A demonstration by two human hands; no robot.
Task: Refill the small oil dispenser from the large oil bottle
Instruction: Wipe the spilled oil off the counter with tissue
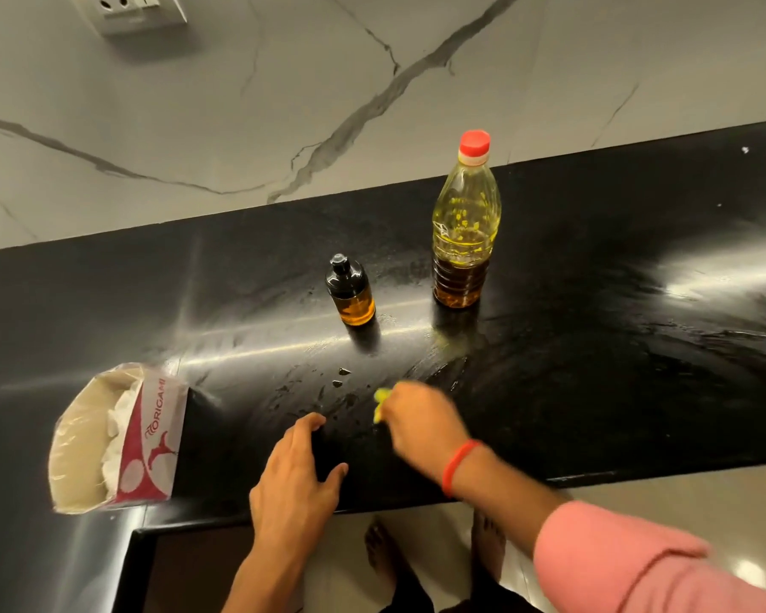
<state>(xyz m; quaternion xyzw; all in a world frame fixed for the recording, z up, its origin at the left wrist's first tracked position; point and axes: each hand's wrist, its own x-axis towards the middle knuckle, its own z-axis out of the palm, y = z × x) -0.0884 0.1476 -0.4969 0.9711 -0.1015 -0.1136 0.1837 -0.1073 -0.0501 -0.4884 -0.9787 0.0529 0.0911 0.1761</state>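
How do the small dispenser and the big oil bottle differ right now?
The small dispenser is short, with a black top; the large oil bottle is much taller, with a red cap. The dispenser's glass looks dark amber; the bottle's plastic is clear yellow. Both stand upright and closed on the black counter, apart, each holding some oil.

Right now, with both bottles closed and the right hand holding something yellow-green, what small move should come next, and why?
Probably a short wipe to the left: oily droplets lie on the counter just left of the right hand, which grips a yellow-green cloth. The dispenser and the bottle stand capped and apart. The left hand rests flat near the edge.
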